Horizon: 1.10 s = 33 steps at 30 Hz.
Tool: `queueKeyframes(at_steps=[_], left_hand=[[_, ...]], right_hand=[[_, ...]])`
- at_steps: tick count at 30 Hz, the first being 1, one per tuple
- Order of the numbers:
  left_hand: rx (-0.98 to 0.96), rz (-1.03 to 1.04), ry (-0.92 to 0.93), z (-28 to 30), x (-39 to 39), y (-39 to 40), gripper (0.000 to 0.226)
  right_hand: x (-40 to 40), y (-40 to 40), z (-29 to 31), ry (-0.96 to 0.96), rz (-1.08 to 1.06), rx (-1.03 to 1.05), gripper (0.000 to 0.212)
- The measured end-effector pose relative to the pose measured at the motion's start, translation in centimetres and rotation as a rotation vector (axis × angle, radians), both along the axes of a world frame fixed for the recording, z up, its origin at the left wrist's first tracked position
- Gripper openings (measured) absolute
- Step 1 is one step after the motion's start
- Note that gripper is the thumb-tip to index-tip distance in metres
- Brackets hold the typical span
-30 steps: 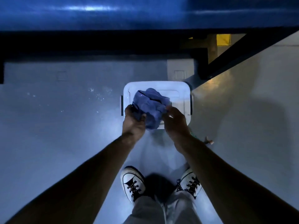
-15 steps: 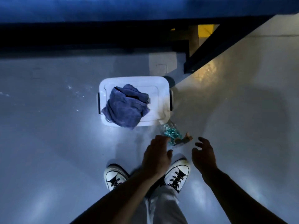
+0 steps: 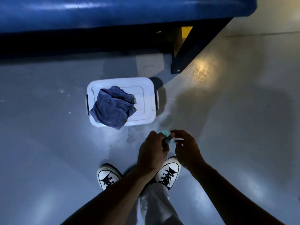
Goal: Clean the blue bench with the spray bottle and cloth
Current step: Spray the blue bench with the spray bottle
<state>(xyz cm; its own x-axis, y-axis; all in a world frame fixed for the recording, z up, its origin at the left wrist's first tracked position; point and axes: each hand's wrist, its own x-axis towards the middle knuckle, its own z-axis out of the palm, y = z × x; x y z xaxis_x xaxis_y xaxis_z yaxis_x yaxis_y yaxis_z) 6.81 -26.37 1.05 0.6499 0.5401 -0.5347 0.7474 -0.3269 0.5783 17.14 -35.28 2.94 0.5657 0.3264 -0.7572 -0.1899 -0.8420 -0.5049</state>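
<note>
1. The white lidded box [image 3: 146,101] stands on the grey floor [image 3: 48,143] and serves as the landmark here; its lid is on and dark clips show at both short ends.
2. The dark blue cloth [image 3: 112,106] lies crumpled on the box lid, covering the left part of it, with one corner hanging over the near edge of the box.
3. The blue bench [image 3: 113,12] runs across the far side beyond the box; its padded top is glossy, and a dark frame leg [image 3: 191,51] slants down to the floor just beyond the box's right far corner.
4. The spray bottle [image 3: 168,138] is just near of the box's right near corner, held between both hands; only a bit of teal body and a dark part show, so how it is tilted cannot be told.
5. The left hand [image 3: 152,153] is curled around the bottle from the left, fingers closed onto it.
6. The right hand [image 3: 186,148] meets it from the right, thumb and first fingers pinched at the bottle's dark part, the other fingers loosely bent.
7. Two white lace-up shoes [image 3: 108,176] stand on the floor nearer than the box, below the hands.
8. A warm patch of light lies on the floor to the right of the box, beside the frame leg.
</note>
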Motion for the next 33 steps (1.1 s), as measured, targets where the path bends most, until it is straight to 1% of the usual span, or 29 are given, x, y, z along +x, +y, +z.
queueKeyframes(at_steps=[2, 4, 6, 8, 10, 11, 13, 14, 16, 17, 18, 21, 24, 26, 28, 33], left_hand=[[-0.043, 0.053, -0.013, 4.9, -0.9, 1.1, 0.023], [-0.062, 0.123, -0.045, 10.5, -2.3, 2.5, 0.026], [-0.048, 0.182, -0.053, 17.1, -3.7, 4.5, 0.018], [-0.005, 0.221, -0.048, 24.6, -5.3, 6.5, 0.015], [0.054, 0.236, -0.048, 32.5, -7.2, 8.7, 0.018], [0.102, 0.25, -0.062, 35.4, -8.1, 10.0, 0.02], [0.127, 0.298, -0.078, 41.6, -9.6, 12.3, 0.021], [0.11, 0.31, -0.098, 43.7, -9.1, 12.6, 0.019], [0.106, 0.347, -0.166, 51.5, -13.7, 16.6, 0.013], [0.124, 0.342, -0.205, 52.1, -13.2, 17.1, 0.012], [0.124, 0.352, -0.227, 53.9, -13.6, 17.8, 0.011], [0.149, 0.428, -0.289, 58.2, -17.8, 21.5, 0.011], [0.141, 0.474, -0.319, 61.3, -21.0, 24.9, 0.022], [0.149, 0.499, -0.316, 62.7, -22.9, 27.6, 0.033], [0.153, 0.533, -0.34, 63.4, -24.9, 30.0, 0.036], [0.108, 0.866, -0.436, 64.0, -30.2, 36.0, 0.014]], right_hand=[[-0.9, -0.1, 4.0, -0.088, 0.148, 0.051, 0.058], [-1.7, 0.1, 8.7, -0.182, 0.338, 0.123, 0.068], [-2.5, 1.0, 14.4, -0.22, 0.519, 0.194, 0.08], [-4.0, 2.8, 20.7, -0.259, 0.626, 0.243, 0.09], [-6.0, 5.2, 27.2, -0.31, 0.613, 0.341, 0.088], [-6.9, 7.0, 30.1, -0.329, 0.564, 0.424, 0.083], [-8.6, 10.5, 35.9, -0.277, 0.419, 0.523, 0.074], [-8.8, 11.0, 37.4, -0.246, 0.394, 0.55, 0.072], [-12.9, 15.5, 44.6, -0.278, 0.425, 0.568, 0.072], [-12.8, 15.7, 45.2, -0.278, 0.41, 0.577, 0.075], [-13.3, 16.7, 46.9, -0.269, 0.418, 0.604, 0.077], [-16.5, 21.3, 51.0, -0.343, 0.439, 0.676, 0.082], [-18.9, 25.8, 54.1, -0.376, 0.516, 0.703, 0.083], [-20.1, 29.1, 55.3, -0.359, 0.539, 0.718, 0.08], [-21.4, 32.0, 55.6, -0.364, 0.577, 0.727, 0.075], [-24.9, 39.7, 57.5, -0.285, 0.725, 0.764, 0.08]])
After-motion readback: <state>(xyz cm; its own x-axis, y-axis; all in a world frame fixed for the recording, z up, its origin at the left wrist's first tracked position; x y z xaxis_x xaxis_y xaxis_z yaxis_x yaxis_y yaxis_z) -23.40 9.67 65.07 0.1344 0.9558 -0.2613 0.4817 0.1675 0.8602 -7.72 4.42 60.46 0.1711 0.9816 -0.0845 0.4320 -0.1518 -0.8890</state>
